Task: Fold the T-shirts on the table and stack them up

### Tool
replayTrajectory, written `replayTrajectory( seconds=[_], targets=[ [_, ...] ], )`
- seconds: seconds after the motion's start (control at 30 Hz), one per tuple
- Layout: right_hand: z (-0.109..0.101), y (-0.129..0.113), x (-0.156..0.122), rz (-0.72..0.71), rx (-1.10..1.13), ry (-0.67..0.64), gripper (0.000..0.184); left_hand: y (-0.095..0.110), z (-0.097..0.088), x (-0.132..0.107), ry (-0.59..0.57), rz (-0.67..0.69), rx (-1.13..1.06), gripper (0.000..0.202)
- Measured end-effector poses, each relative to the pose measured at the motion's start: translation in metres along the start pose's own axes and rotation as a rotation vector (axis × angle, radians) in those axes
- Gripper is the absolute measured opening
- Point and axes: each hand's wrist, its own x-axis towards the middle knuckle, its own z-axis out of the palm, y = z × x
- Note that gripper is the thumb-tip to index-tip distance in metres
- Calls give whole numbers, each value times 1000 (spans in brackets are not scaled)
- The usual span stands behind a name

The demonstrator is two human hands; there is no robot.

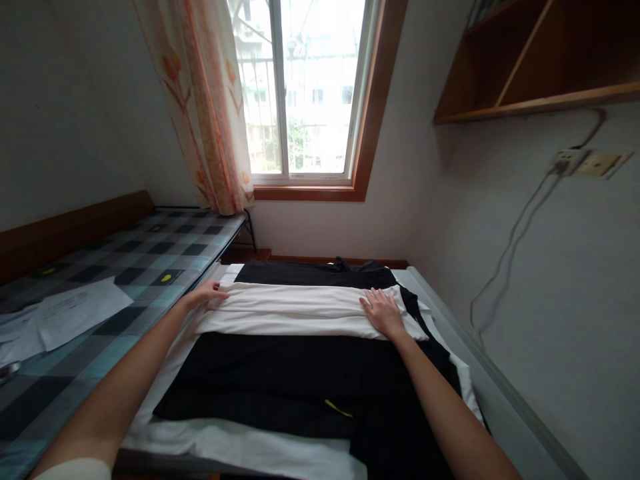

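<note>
A white garment (300, 310), folded into a long strip, lies across a black garment (270, 377) on the table-like surface. At the strip's left end is my left hand (206, 294), its fingers stretched out and touching the cloth edge. My right hand (384, 312) rests flat near the right end, fingers spread on the fabric. Both hands are open. Behind the strip lies a dark piece of clothing (310, 272). More white cloth (240, 443) shows under the black garment along the near side. A short yellow strip (339, 408) marks the black fabric.
To the left stands a bed with a checked mattress (195, 243), with paper sheets (83, 313) on it. A flowered curtain (210, 107) hangs beside the window (305, 93). On the right wall are a wooden shelf (540, 100), a socket (570, 160) and a dangling cable (507, 243).
</note>
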Motion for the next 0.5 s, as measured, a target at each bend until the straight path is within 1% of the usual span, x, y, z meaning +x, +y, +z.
replayTrajectory(
  seconds=[0.03, 0.1, 0.17, 0.3, 0.4, 0.5],
  targets=[
    [0, 0, 0, 0, 6, -3, 61, -1, 0, -1, -21, -16, -39, 33],
    [0, 1, 0, 5, 20, -7, 60, -3, 0, -3, -2, -20, -96, 37],
    [-1, 0, 0, 8, 30, -7, 59, -2, 0, -3, 17, 6, -130, 44],
    [-4, -1, -1, 4, 38, -4, 57, 7, 0, -5, 98, 96, -74, 51],
    [-6, -2, -2, 12, 55, -6, 54, 20, -3, -8, 127, 93, 0, 50],
    [-8, -3, -3, 18, 78, -8, 53, 44, -3, -13, 102, 58, 1, 48]
  ],
)
